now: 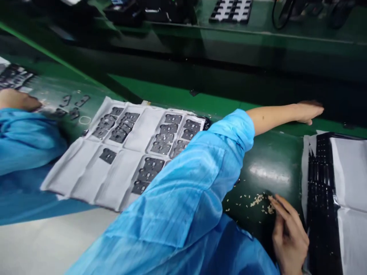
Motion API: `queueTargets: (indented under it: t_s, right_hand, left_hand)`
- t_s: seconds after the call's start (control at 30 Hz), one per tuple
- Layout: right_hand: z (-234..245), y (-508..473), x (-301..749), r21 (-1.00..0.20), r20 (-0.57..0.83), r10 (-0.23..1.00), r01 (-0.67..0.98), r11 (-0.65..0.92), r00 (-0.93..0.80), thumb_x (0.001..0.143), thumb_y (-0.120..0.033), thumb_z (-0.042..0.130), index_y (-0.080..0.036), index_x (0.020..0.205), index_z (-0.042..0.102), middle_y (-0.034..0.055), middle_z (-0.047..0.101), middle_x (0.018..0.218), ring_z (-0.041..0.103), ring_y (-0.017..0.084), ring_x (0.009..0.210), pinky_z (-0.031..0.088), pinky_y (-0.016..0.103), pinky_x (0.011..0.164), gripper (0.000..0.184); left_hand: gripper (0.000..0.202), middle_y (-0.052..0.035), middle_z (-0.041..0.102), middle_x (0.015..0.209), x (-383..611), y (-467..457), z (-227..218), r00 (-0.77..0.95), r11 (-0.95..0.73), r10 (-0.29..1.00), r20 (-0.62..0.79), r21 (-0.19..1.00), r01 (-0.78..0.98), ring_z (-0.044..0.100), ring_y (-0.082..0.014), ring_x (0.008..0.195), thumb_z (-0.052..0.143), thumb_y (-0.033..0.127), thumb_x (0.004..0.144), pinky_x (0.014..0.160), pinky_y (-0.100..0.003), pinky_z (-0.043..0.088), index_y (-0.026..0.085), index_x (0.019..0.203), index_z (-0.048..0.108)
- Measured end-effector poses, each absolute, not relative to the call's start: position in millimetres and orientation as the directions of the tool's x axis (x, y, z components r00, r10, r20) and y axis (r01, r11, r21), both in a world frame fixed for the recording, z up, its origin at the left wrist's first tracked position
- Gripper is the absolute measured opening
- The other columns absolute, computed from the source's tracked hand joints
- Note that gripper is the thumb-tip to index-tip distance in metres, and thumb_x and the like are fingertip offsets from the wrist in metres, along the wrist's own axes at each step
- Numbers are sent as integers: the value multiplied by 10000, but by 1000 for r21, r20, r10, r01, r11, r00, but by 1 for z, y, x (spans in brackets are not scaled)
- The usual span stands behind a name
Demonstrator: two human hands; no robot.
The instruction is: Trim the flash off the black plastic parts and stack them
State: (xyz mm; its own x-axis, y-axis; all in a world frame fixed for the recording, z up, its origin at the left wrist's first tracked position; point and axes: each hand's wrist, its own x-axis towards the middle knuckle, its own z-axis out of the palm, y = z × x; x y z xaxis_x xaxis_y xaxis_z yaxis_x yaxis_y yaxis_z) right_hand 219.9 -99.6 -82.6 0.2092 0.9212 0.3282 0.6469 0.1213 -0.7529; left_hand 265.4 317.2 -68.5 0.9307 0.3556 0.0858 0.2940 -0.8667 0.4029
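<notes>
My left hand (310,111) is stretched far across the bench to the right, close to the dark back panel. Its fingers are in shadow and partly hidden, so I cannot tell what they hold. Below, my right hand (290,236) has its fingers stretched out and the thumb apart, with nothing seen in it. Its fingertips touch or hover over a scatter of tiny beige pieces (257,199) on the green bench. Under my left sleeve lies a white compartment tray (83,168); dark flat metal parts (149,169) sit in several of its compartments.
At right, a white tray (351,172) lies beside a row of black strips (319,183). Another person's hand (18,100) is at far left, near loose dark parts (74,113). A shelf (229,34) above the bench carries a black and white rack (231,10).
</notes>
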Motion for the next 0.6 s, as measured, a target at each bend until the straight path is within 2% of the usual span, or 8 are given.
queueTargets:
  t_s: [0.07,0.13,0.23,0.33,0.4,0.47,0.53,0.6]
  right_hand:
    - [-82,-101,220,-755,320,925,645,117,207,1049,-121,656,-253,1196,836,73,830,1230,809,246,1131,660,413,1005,267]
    - [-84,-103,221,-776,307,925,621,106,226,1028,-143,721,-238,1154,835,74,824,1192,809,234,1073,666,400,972,195]
    - [-87,-106,222,-797,297,922,597,96,248,1000,-210,794,-216,1082,832,70,819,1099,805,223,951,672,379,878,90]
    - [-90,-109,225,-763,321,921,636,114,220,1013,-293,793,-214,969,823,52,824,949,810,255,955,644,397,904,95]
    - [-92,-110,225,-755,336,918,643,129,209,1034,-300,767,-213,956,812,50,819,907,809,257,952,630,395,908,125]
    - [-93,-111,224,-755,359,909,639,149,212,1038,-275,755,-207,1010,810,65,815,950,793,239,913,628,388,876,93]
    - [-94,-109,222,-745,384,901,644,172,204,1034,-263,750,-203,1071,811,89,801,1025,772,233,908,627,399,870,94]
    - [-92,-107,221,-726,419,890,655,209,180,1033,-268,745,-203,1079,814,97,782,1039,761,242,942,619,419,901,105]
  left_hand:
    - [220,-169,745,1134,261,316,-70,928,-896,360,97,314,315,726,-337,1059,723,51,858,965,-439,570,99,1056,806]
    - [209,-156,744,1039,249,313,-64,906,-888,413,92,264,378,733,-321,970,643,47,912,896,-416,568,89,1035,807]
    - [350,-180,747,1072,220,313,-45,846,-836,519,123,279,472,730,-315,978,491,14,979,893,-407,532,57,1158,788]
    - [386,-213,728,1237,177,314,-24,729,-725,667,156,361,586,707,-312,1093,461,18,1012,958,-408,488,55,1294,723]
    - [306,-192,733,1195,143,308,-12,638,-627,755,150,450,636,711,-285,1075,461,61,1048,946,-386,478,64,1232,705]
    - [253,-126,732,987,107,291,-3,562,-505,821,100,587,633,739,-224,917,423,123,1095,870,-344,482,77,1109,672]
    - [280,-46,662,764,71,263,4,493,-363,870,27,712,601,718,-157,684,367,165,1132,763,-292,475,96,1019,614]
    - [284,-8,620,656,38,226,10,433,-257,901,-30,767,588,651,-123,514,362,171,1146,637,-248,453,128,949,561]
